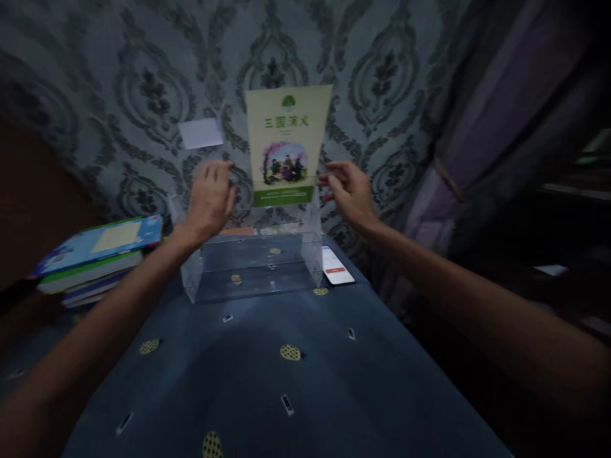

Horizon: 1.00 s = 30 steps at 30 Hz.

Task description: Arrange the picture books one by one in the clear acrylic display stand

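Observation:
A booklet (288, 146) with a cream and green cover and a colour picture stands upright at the back of a clear plastic stand (252, 280). My right hand (351, 191) is at the booklet's right edge, thumb and fingers apart; whether the fingertips touch the cover or the stand is unclear. On the other side, my left hand (210, 194) hovers above the stand's left part, away from the booklet. Its fingers bend loosely with the thumb apart, and nothing shows in them.
A stack of books (105, 254) lies to the left of the stand. A lit phone (337, 266) rests by its right side. Under them is a dark blue patterned cloth (248, 381). Behind is a papered wall with a white card (200, 133); a tied curtain (446, 178) hangs right.

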{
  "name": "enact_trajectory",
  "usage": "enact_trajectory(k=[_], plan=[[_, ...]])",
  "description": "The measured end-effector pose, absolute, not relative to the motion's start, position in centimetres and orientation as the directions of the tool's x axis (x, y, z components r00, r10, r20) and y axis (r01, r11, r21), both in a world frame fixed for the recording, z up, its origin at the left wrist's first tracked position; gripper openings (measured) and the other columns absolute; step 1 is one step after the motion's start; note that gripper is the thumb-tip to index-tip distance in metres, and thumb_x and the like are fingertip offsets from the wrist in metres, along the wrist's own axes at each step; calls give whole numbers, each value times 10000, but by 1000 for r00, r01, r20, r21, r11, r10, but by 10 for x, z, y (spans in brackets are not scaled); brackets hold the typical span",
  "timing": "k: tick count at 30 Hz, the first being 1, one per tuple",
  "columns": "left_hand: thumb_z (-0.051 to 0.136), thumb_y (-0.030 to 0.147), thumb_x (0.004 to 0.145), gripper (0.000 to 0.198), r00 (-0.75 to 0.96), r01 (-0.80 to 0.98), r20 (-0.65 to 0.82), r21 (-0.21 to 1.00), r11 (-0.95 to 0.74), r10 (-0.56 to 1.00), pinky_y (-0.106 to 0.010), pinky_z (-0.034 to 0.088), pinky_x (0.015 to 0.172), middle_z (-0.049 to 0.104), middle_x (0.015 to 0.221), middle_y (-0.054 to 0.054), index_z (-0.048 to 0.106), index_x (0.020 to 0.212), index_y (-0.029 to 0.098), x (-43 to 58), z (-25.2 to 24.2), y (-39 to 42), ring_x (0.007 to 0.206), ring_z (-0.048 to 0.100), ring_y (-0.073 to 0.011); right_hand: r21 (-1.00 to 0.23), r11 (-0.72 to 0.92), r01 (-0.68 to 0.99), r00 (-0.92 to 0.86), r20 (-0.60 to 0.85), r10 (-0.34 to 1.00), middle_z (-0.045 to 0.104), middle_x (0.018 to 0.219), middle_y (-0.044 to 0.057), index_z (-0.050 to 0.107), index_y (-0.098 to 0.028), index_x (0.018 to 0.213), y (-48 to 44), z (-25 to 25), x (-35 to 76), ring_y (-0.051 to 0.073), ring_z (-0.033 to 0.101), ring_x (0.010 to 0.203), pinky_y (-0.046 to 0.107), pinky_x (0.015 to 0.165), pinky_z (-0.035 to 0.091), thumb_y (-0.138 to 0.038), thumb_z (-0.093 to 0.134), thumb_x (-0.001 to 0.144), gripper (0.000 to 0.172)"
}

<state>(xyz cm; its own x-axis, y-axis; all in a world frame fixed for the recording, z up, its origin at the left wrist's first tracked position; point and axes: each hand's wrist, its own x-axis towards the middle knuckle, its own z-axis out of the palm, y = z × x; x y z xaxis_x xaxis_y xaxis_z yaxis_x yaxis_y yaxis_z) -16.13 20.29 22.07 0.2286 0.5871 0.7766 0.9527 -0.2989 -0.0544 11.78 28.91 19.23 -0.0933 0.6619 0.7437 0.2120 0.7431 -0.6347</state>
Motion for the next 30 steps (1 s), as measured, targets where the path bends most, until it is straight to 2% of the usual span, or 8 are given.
enact_trajectory(k=[5,7,10,14,16,21,26,30], plan=[[407,161,950,340,257,966,715,-166,-199,651,-493,311,1143,537,1370,-146,490,1281,167,-194,170,150,1385,395,-307,-673,704,227,-223,667,711,721,946,156,597,-314,1074,230,153,106,300,699,849,440,614,553,-456,536,886,244],[389,171,962,344,238,971,703,-188,-147,671,-511,308,1139,538,1386,-152,506,1285,183,-218,152,134,1398,388,-304,-689,670,275,-298,602,741,729,886,138,617,-341,1061,208,131,99,287,688,722,455,616,543,-454,516,894,225],[426,232,960,351,109,988,711,-154,2,695,-523,303,1136,524,1410,-166,513,1296,185,-262,139,117,1396,393,-317,-697,645,312,-400,519,755,750,847,85,643,-335,1023,181,100,84,291,711,736,449,640,562,-465,524,858,241],[497,386,949,487,-135,958,649,-107,266,749,-554,295,1115,478,1447,-231,466,1349,109,-314,138,109,1410,348,-379,-742,615,268,-506,435,745,748,791,70,695,-283,999,156,66,62,262,717,687,366,546,564,-463,500,866,298],[508,435,938,547,-225,930,569,-117,349,791,-582,299,1091,486,1432,-255,451,1357,88,-330,140,109,1405,337,-406,-760,594,263,-526,404,749,749,793,61,718,-280,990,147,52,53,258,727,720,373,622,593,-447,502,876,296],[505,419,923,428,-328,896,491,-107,430,807,-565,384,992,623,1240,-231,548,1228,123,-332,140,117,1217,518,-397,-830,500,245,-542,311,781,756,795,63,753,-297,954,135,23,41,280,735,735,404,642,620,-527,495,885,352],[508,338,903,356,-391,870,506,-68,488,769,-598,382,959,631,1209,-247,594,1170,118,-321,141,124,1186,533,-420,-861,456,227,-511,293,808,772,825,81,765,-291,935,137,10,45,286,744,734,387,609,624,-599,536,852,393],[473,337,930,327,-391,881,528,-21,472,754,-560,411,943,679,1157,-207,627,1149,148,-321,148,116,1146,580,-394,-877,431,213,-517,273,811,775,843,97,760,-264,964,139,11,48,279,745,733,363,572,612,-591,535,861,410]])
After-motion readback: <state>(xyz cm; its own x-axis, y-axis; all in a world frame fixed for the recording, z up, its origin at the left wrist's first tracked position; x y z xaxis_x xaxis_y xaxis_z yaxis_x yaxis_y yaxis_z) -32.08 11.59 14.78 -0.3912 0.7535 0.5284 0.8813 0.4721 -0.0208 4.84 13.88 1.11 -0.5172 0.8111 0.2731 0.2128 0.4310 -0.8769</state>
